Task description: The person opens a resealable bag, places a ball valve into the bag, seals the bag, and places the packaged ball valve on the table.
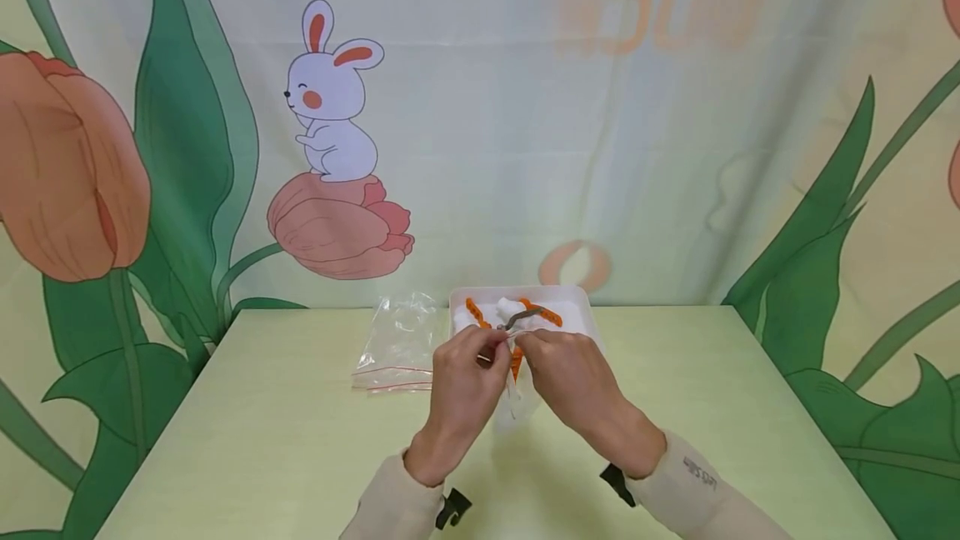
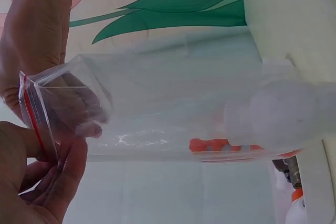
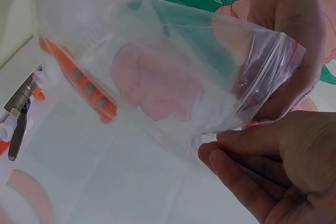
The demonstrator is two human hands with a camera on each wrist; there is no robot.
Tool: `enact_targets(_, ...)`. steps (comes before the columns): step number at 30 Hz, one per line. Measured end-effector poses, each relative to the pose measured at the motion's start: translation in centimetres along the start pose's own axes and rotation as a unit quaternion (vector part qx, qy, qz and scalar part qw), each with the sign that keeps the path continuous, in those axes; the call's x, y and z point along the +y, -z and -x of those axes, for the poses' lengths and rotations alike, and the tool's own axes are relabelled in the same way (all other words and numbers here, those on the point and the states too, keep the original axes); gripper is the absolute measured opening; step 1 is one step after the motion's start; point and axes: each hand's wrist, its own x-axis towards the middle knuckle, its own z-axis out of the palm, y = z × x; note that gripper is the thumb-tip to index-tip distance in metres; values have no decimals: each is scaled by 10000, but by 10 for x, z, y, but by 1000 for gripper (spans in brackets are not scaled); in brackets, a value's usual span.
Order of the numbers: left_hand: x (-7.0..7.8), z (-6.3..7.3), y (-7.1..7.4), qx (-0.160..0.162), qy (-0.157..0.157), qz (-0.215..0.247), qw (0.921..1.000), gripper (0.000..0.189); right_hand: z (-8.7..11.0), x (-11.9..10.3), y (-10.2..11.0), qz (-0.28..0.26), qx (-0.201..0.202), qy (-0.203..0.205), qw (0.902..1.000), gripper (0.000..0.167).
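Observation:
A clear zip bag with a red strip along its mouth hangs between my hands. My left hand pinches one side of the mouth between thumb and fingers. On the other side, the right hand pinches the edge with thumb and forefinger. Inside the bag are an orange strip with holes and a white rounded item with a ribbed end, low in the bag. In the head view my fingers partly hide the mouth of the bag.
Behind my hands stands a white tray holding orange pieces, white items and a metal tool with a dark handle. Flat clear zip bags lie left of it. A printed curtain hangs behind the table.

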Motion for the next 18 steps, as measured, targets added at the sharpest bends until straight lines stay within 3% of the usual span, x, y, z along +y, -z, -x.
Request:
enact_targets(4,-3,0,0,-39,-38,-91,9999,10,1,0,3,-141,-135,-59,9998,14)
enact_targets(18,-8,-5,11,-154,48,-390,9991,7,3,8,24,-555,128,-106,9983,19)
